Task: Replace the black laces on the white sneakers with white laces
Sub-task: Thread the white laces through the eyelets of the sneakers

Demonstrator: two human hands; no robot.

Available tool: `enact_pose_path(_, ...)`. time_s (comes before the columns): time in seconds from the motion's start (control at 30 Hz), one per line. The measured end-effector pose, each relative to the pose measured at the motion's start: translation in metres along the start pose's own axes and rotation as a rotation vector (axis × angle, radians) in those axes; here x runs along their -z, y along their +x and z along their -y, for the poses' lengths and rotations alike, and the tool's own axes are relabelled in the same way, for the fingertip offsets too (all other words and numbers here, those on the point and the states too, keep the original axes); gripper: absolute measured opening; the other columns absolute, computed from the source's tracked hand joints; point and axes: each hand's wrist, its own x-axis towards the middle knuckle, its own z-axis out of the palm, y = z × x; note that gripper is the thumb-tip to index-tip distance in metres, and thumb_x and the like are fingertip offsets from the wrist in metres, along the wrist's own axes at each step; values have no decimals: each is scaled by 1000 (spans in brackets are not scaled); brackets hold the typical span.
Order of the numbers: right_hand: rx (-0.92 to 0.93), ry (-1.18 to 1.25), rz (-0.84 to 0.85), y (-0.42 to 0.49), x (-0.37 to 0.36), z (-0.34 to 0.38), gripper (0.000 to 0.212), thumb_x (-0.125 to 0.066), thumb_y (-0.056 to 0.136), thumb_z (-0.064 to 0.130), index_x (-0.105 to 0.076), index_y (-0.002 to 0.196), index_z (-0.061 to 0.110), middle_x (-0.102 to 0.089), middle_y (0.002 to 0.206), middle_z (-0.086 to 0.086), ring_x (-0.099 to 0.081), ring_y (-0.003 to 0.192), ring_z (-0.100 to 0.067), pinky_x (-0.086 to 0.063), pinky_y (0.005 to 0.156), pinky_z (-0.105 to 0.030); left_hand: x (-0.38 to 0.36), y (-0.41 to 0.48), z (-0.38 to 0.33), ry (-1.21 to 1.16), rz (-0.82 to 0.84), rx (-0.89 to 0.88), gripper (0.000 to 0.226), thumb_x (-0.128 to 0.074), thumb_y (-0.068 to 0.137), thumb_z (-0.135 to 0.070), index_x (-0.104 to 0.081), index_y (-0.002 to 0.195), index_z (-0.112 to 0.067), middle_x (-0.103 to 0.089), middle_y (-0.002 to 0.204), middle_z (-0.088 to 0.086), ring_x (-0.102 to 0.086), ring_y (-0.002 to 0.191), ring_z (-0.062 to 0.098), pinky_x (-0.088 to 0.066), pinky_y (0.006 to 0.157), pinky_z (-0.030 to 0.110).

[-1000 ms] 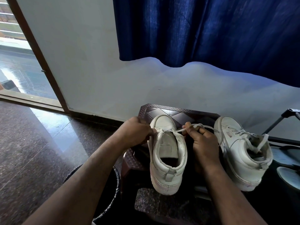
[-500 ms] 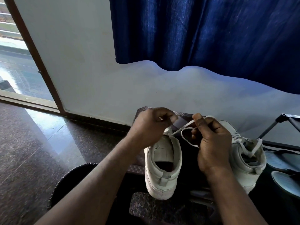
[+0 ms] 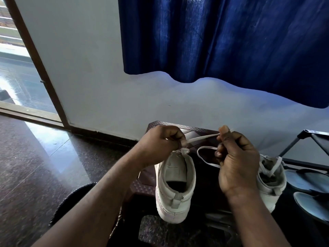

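White lace (image 3: pixel 201 138) now stretches between the two hands above the near sneaker (image 3: pixel 175 184), where a second ago both hands sat low at its top eyelets. A loop has since formed just under the right hand (image 3: pixel 236 157). I judge the threading finished and the bow begun. The left hand (image 3: pixel 160 141) pinches one strand, knuckles up, directly over the crossed knot. The right hand, thumb raised, pinches the other strand and holds the loop in curled fingers. Behind it, the second sneaker (image 3: pixel 270 179) already wears white laces.

White sneaker (image 3: pixel 175 186), white lace (image 3: pixel 201 139), diamond-patterned brown stool (image 3: pixel 142 180), deep blue curtain (image 3: pixel 222 41) at twelve o'clock, speckled dark floor (image 3: pixel 35 166).
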Motion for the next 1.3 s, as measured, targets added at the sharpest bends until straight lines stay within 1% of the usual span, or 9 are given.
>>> enact_pose_path(0.3, -4, -108, -53, -4, -2, -6, 29, -82, 78, 31, -63, 72, 10, -58, 59, 2, -46, 50, -10, -45, 50, -24, -18, 2, -18, -145, -42, -64, 18, -76, 94, -22, -73, 80, -33, -74, 74, -4, -68, 73, 12, -56, 81, 37)
enact_pose_path(0.47, 202, -601, -222, 0, 8, -16, 38, -87, 80, 40, -57, 93, 21, -63, 89, 0, -58, 71, -7, -53, 77, -37, -18, -1, -22, -197, -66, 10, 19, -71, 95, -18, -74, 77, -24, -63, 64, -11, -51, 61, 6, -42, 64, 24)
enact_pose_path(0.53, 440, -769, -122, -3, 7, -15, 39, -80, 85, 46, -61, 108, 20, -61, 105, 2, -58, 88, -12, -51, 84, -29, -20, 0, -23, -154, -69, 38, 18, -71, 95, -24, -72, 77, -25, -63, 66, -4, -51, 62, 9, -43, 65, 29)
enact_pose_path(0.6, 485, -858, 137, -6, 6, -17, 35, -65, 90, 53, -70, 104, 20, -67, 102, 8, -62, 92, -16, -51, 83, -26, -22, 0, -23, -111, -68, 43, 20, -71, 96, -30, -71, 77, -25, -66, 69, -3, -55, 64, 12, -46, 66, 32)
enact_pose_path(0.73, 94, -723, 459, -10, 4, -23, 44, -51, 96, 54, -73, 82, 19, -75, 79, 4, -69, 78, -13, -54, 76, -39, -20, 0, -19, -2, -41, 37, 20, -68, 94, -17, -71, 76, -25, -73, 75, -8, -65, 72, 11, -52, 72, 31)
enact_pose_path(0.9, -159, -98, 407, -7, 0, -6, 33, -62, 93, 31, -66, 63, 18, -60, 69, -8, -56, 67, -20, -49, 73, -35, -8, 3, -8, 135, -97, 166, 31, -63, 92, -11, -66, 69, -33, -65, 71, -21, -56, 66, -1, -40, 60, 15)
enact_pose_path(1.03, -147, 281, 414, 3, 10, 14, 28, -61, 96, 31, -63, 73, 16, -57, 76, -3, -54, 63, -17, -48, 67, -31, 1, 2, 8, 333, -238, 323, 33, -53, 80, -20, -64, 72, -50, -62, 83, -20, -63, 89, 16, -54, 82, 34)
enact_pose_path(1.2, -116, 192, 357, 5, 13, 19, 34, -54, 100, 29, -67, 71, 16, -64, 77, -5, -53, 61, -17, -46, 60, -27, -2, 3, 11, 303, -239, 286, 22, -62, 89, -19, -66, 75, -37, -67, 86, -16, -67, 93, 16, -49, 74, 28)
enact_pose_path(1.3, -64, -7, 334, 1, 8, 15, 35, -60, 99, 28, -69, 67, 17, -65, 74, -8, -50, 58, -20, -43, 58, -27, -7, 2, 1, 181, -283, 81, 14, -69, 92, -38, -69, 106, -39, -63, 106, -17, -62, 108, 14, -48, 90, 30)
